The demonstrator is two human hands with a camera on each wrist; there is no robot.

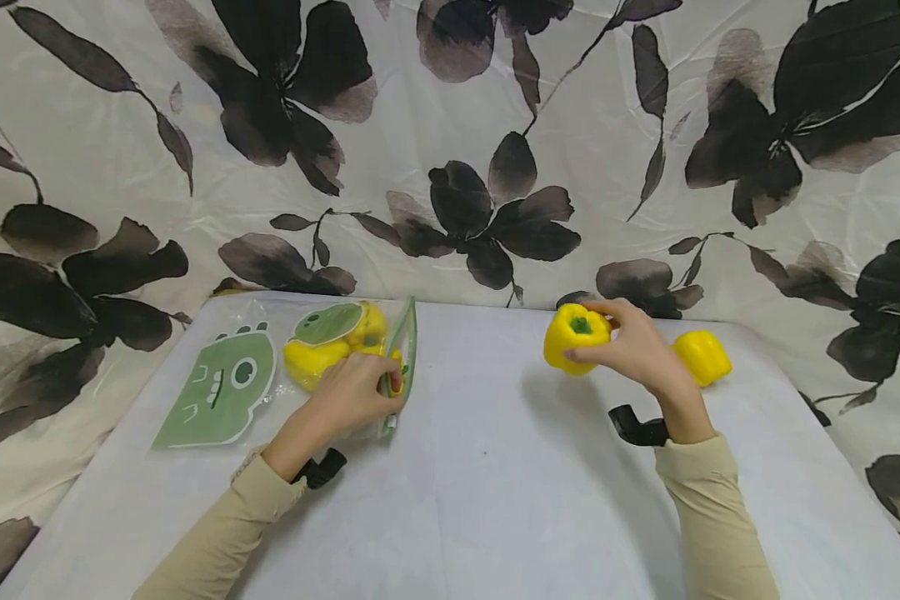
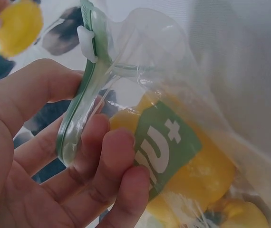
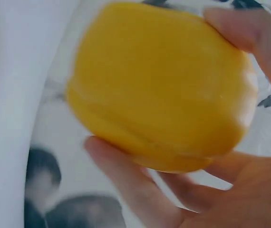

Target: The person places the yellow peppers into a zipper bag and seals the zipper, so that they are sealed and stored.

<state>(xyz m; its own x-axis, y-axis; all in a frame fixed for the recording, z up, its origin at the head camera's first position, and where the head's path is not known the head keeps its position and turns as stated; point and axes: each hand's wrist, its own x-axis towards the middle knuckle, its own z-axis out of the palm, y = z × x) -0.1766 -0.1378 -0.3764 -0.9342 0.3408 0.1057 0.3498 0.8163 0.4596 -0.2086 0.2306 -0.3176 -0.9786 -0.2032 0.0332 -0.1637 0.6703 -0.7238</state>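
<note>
A clear zip bag (image 1: 242,392) with a green cartoon print lies at the left of the table, yellow bell peppers (image 1: 311,360) inside it. My left hand (image 1: 356,390) pinches the bag's green zip edge (image 2: 73,111) between thumb and fingers, near the white slider (image 2: 86,43). Over the table on the right, my right hand (image 1: 630,346) holds a yellow bell pepper (image 1: 558,343), its green stem facing the head camera. Thumb and fingers grip its sides in the right wrist view, where the yellow pepper (image 3: 164,85) fills much of the picture.
Another yellow bell pepper (image 1: 703,357) lies at the table's right, just beyond my right wrist. A white cloth covers the table (image 1: 450,500). Behind its far edge hangs a floral curtain (image 1: 390,142).
</note>
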